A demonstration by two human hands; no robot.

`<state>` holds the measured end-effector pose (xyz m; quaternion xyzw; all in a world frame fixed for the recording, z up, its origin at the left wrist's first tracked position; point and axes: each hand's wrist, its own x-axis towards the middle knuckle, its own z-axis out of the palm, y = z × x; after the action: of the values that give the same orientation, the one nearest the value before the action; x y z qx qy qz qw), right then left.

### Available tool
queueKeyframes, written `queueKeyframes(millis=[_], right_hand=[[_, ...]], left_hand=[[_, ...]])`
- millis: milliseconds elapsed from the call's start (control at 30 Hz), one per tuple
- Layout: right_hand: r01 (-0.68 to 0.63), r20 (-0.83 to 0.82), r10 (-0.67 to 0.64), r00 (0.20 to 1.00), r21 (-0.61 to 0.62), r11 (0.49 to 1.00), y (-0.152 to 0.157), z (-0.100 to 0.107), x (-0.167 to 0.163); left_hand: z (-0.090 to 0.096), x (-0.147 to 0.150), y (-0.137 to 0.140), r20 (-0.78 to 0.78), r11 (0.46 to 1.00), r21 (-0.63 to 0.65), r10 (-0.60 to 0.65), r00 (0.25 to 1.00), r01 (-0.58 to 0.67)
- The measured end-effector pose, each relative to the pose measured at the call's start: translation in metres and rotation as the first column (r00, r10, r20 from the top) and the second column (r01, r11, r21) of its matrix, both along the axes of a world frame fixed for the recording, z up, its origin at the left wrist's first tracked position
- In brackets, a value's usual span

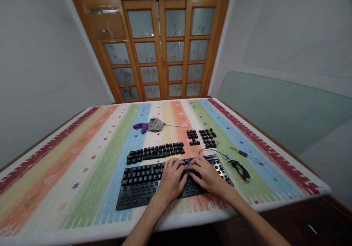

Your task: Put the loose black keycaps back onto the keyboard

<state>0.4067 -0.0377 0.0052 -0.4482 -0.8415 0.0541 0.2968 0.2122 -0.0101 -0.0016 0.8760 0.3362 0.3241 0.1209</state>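
Resting under both hands' grip (189,174): keyboard (143,185).

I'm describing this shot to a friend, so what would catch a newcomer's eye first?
Both hands, left hand and right hand, rest on a black computer keyboard near the table's front edge. Rows of loose black keycaps lie just beyond it on the rainbow-striped woven tablecloth, with a crumpled grey and purple cloth further back.
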Motion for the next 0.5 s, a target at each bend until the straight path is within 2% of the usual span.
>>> queueKeyframes(millis=[500], right_hand=[[0.042, -0.060, -0.043, 0.997, -0.007, 0.999, 0.0003, 0.0006, -0.0008]], left_hand=[[0.0022, 0.0016, 0.0016, 0.002, 1.000, -0.001, 0.013, 1.000, -0.013]])
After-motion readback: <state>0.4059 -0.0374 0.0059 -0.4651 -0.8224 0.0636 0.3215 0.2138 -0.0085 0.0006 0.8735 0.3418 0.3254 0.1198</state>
